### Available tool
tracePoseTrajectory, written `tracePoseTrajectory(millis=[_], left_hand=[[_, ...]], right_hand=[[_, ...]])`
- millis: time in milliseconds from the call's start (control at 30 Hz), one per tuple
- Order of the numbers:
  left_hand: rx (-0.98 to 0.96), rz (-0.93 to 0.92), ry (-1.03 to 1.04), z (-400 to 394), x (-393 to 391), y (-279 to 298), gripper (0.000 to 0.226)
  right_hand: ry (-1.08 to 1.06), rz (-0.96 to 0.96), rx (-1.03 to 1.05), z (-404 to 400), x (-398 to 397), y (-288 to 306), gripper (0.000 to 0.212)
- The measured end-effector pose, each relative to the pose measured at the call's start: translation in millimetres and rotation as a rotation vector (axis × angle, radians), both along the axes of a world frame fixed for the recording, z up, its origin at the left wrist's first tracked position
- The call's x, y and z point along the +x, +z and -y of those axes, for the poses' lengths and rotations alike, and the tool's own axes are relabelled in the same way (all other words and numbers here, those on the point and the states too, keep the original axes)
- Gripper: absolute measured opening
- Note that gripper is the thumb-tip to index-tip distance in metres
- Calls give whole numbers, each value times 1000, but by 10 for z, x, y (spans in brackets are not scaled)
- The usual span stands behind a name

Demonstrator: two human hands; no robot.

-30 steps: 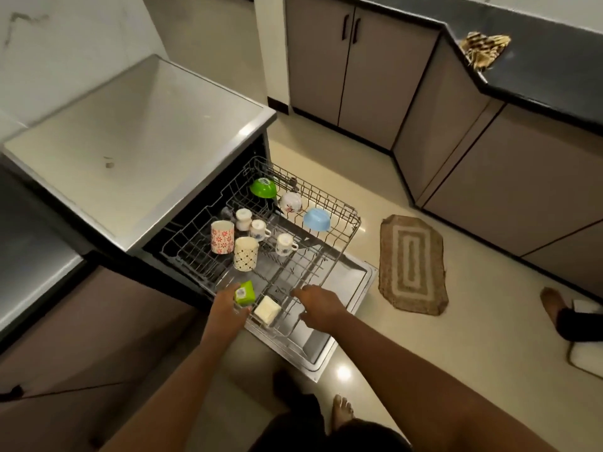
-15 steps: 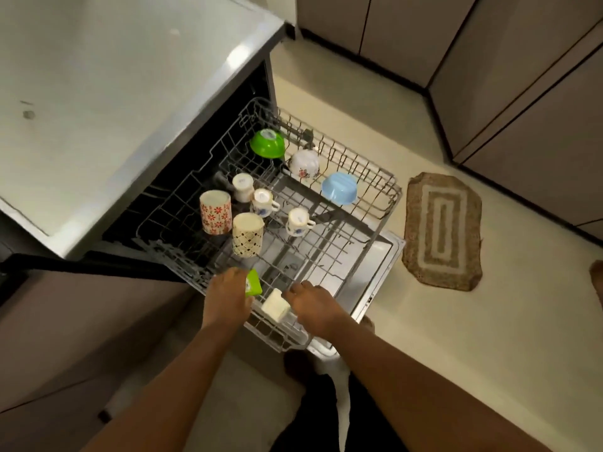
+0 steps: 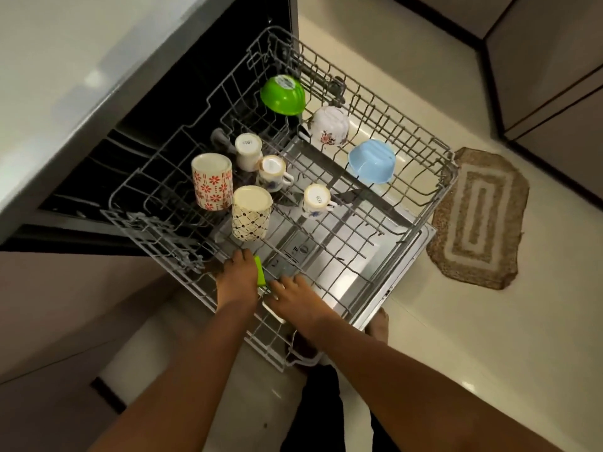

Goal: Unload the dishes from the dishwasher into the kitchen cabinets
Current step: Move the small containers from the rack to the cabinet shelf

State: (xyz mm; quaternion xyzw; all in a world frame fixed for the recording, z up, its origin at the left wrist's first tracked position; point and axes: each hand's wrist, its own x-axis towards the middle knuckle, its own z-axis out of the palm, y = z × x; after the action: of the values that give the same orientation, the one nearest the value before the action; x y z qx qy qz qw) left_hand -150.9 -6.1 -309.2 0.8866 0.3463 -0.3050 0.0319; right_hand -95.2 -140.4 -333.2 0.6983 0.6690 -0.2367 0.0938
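The grey wire dishwasher rack [image 3: 447,164] is pulled out over the open door [image 3: 388,256]. Upside down in it sit a green bowl [image 3: 283,94], a white floral bowl [image 3: 329,125], a blue bowl [image 3: 372,161], a red-flowered mug [image 3: 212,181], a dotted cream mug [image 3: 252,213] and three small white cups [image 3: 248,151]. At the rack's near edge my left hand [image 3: 236,277] grips a small green container [image 3: 259,272]. Beside it my right hand [image 3: 293,296] curls over a cream container [image 3: 273,313], of which only an edge shows.
A steel countertop [image 3: 65,76] overhangs the dishwasher on the left. A brown woven mat [image 3: 479,216] lies on the tiled floor to the right, with closed cabinet doors [image 3: 554,76] behind it. My bare foot [image 3: 378,324] stands by the door's corner.
The camera has leaned in closer over the rack. My left hand has closed further over the green container, and my right hand has moved left onto the cream container, covering it.
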Motion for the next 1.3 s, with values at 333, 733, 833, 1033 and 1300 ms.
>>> tracePoseTrajectory(millis=[333, 733, 833, 1033, 1300], left_hand=[[22, 100, -62, 56, -17, 392, 69], [-26, 434, 224, 635, -577, 1944, 76], [25, 434, 247, 759, -771, 2367, 79], [187, 545, 329, 729, -1213, 3051, 84], [325, 688, 468, 506, -2405, 3657, 76]], right_hand=[[-69, 7, 97, 283, 328, 408, 64], [-222, -112, 184, 601, 662, 1856, 72], [-168, -98, 244, 565, 669, 2314, 66], [-37, -91, 349, 248, 478, 3039, 67], [136, -97, 458, -315, -491, 3655, 71]])
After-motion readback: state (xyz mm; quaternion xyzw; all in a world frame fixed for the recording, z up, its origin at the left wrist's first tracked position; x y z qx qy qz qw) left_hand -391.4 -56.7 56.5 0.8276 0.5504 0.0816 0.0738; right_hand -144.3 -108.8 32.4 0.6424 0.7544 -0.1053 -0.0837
